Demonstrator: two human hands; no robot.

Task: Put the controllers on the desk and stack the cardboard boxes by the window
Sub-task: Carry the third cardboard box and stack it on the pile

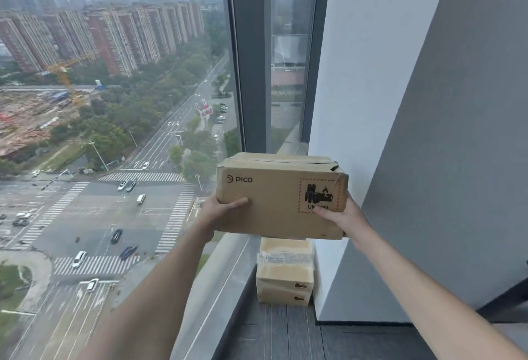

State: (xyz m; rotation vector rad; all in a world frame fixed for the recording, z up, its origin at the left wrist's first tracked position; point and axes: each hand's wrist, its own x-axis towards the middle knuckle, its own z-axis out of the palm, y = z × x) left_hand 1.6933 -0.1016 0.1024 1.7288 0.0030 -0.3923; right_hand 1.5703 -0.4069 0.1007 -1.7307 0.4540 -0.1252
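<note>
I hold a brown cardboard box [274, 188] printed with "PICO" and a battery warning label in the air by the window. My left hand [221, 212] grips its lower left corner and my right hand [341, 218] grips its lower right corner. Straight below it, two smaller cardboard boxes [284, 271] stand stacked on the floor in the corner between the window sill and the wall; the upper one has clear tape across its top. No controllers or desk are in view.
A floor-to-ceiling window [114, 102] fills the left, with a grey sill [225, 279] along its base. A dark window frame post [251, 59] and a white wall column [371, 74] bound the corner. Dark plank floor [285, 336] lies in front.
</note>
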